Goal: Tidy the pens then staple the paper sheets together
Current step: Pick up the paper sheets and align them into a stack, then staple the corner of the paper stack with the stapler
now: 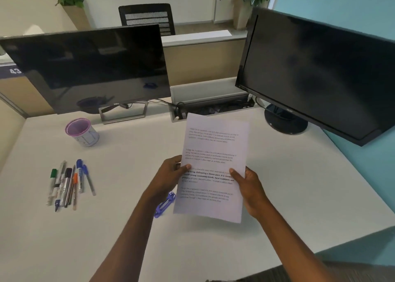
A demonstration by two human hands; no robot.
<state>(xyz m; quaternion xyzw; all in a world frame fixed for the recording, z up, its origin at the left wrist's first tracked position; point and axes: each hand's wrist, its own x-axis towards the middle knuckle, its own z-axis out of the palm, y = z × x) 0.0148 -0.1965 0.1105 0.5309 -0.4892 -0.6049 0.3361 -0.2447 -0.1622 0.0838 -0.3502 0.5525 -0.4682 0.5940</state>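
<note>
pens [68,183] loose on table [299,185], cup [82,132] behind them | stapler [164,204] on table by sheets' lower-left corner | left hand [173,170] and right hand [248,185] pinch sheets [213,153] aloft | step: likely squaring sheets | next: pens look untidied; free a hand for stapler

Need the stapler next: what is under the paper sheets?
A blue stapler lies on the desk under the lower left corner of the paper sheets; its far end is covered.

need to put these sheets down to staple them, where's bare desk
Bare desk lies right of the paper sheets, up to the black monitor stand, and between the cup and the sheets. Crowded: pens at left, stapler under the sheets' left edge.
</note>
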